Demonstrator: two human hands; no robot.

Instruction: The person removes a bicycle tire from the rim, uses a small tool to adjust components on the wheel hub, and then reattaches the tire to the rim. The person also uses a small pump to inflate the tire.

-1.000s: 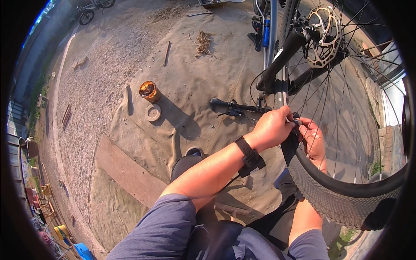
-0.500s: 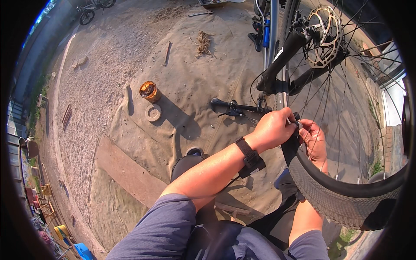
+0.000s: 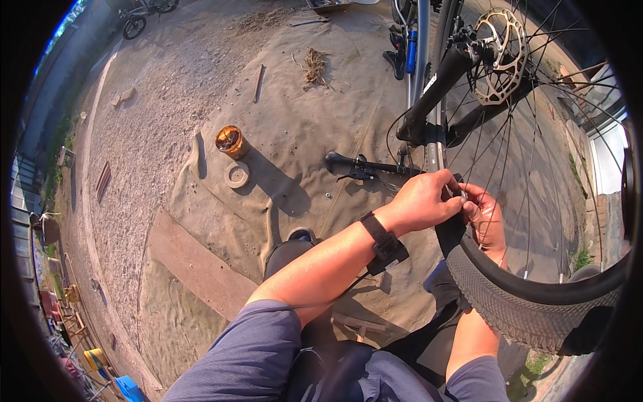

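Note:
A bicycle front wheel fills the right side, with a treaded black tire (image 3: 509,308), a silver disc rotor (image 3: 499,57) and a black fork (image 3: 432,97). My left hand (image 3: 425,201) is closed at the rim (image 3: 435,154), thumb and fingers pinched where the tire's dark edge meets it. My right hand (image 3: 483,218) is on the spoke side of the same spot, fingers bent and almost touching my left thumb around a small pale piece too small to name. A dark watch-like band (image 3: 380,234) is on my left wrist. The fingertips partly hide what they grip.
The handlebar (image 3: 362,167) rests low near the tarp (image 3: 315,120). An orange bucket (image 3: 231,141) and round lid (image 3: 236,174) stand left of it. A long board (image 3: 187,254) lies lower left. Another bike (image 3: 134,27) is far back; assorted items line the left edge.
Both hands stay at the same rim spot. My left thumb and fingers have shifted slightly downward and right, and my right fingers have adjusted around the small pale piece.

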